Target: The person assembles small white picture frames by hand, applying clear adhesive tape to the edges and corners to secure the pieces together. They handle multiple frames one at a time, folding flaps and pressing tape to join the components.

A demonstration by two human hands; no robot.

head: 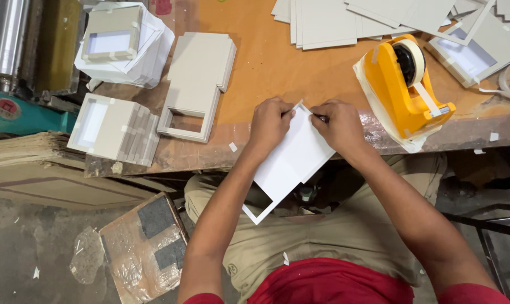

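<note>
The left hand has its grip pinching the top corner of a white card frame; the right hand has its grip pressed on the same top edge, just beside the left one, and something small and dark peeks out by its fingers, too small to tell what; both hands sit at the front edge of the surface, and the card hangs tilted from there down over the person's lap; its low end has a cut-out window.

To do this part well, I think both hands should hold the card still and flat at the corner; the thumbs should press evenly so the edge does not bend; the card is thin and may crease if it is squeezed too hard; resting the top on the wood edge helps keep it steady.

Just to the right stands a yellow tape holder with a roll on it, near the right hand; to the left lies a stack of grey frames, well apart from the hands; further left sit grey and white box trays and another pile of them; flat grey boards lie at the back of the surface; small white scraps dot the wood and the floor.
</note>
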